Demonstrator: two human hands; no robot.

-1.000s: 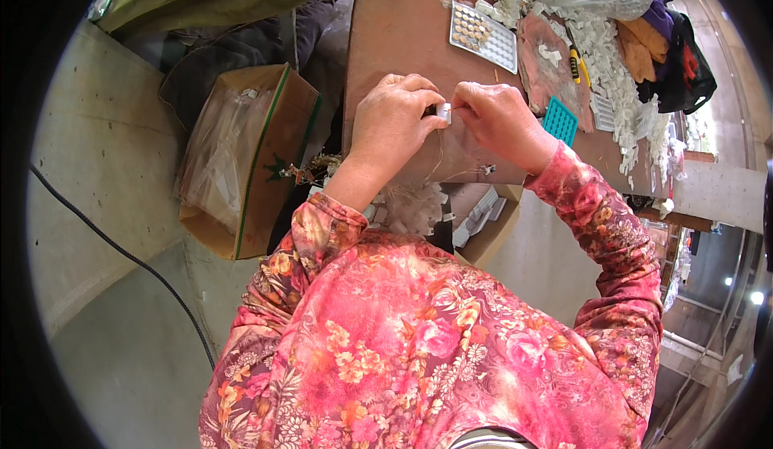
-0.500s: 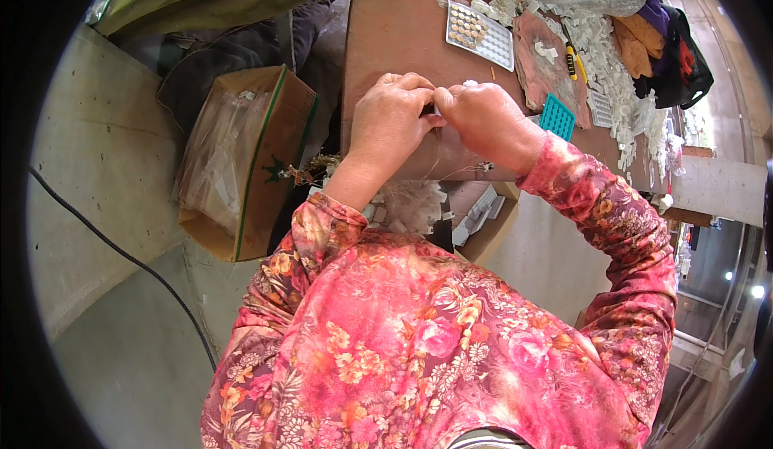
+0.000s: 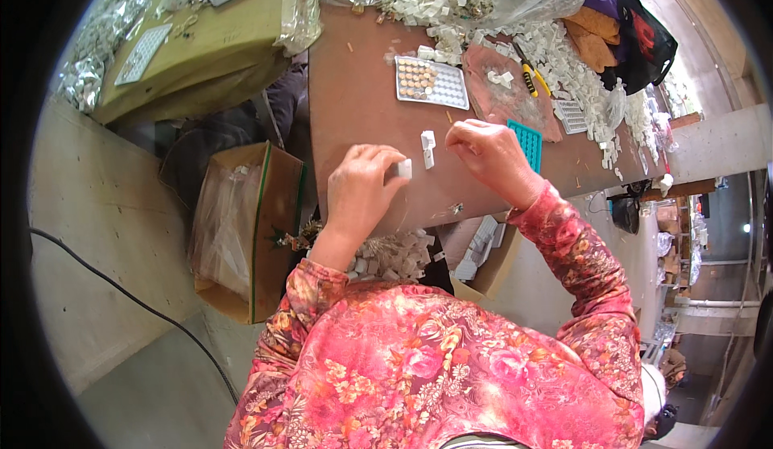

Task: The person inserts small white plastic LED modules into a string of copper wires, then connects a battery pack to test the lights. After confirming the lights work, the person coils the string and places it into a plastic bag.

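Note:
Between the thumb and fingers of my left hand [image 3: 361, 187] is a small white block [image 3: 405, 169]. A pair of small white pieces [image 3: 427, 149] lies on the brown table just beyond it, between my two hands. My right hand [image 3: 489, 157] hovers to the right of them, its fingertips pinched together; whatever they hold, if anything, is too small to make out. Farther off sits a white tray [image 3: 452, 86], with round tan pieces [image 3: 416, 76] filling its left part. Close by the right wrist is a teal gridded tray [image 3: 525, 144].
A pink cloth [image 3: 503, 99] bears a yellow-and-black hand tool [image 3: 529, 80]. Heaped white pieces [image 3: 564, 86] run along the table's right side. Left of the table, a cardboard box [image 3: 278, 207] holds clear plastic. An open box [image 3: 491, 268] stands below the near edge.
My hands, together before, have parted. The white block in the left hand and the white pieces on the table now show. The view has shifted, taking in more of the far side.

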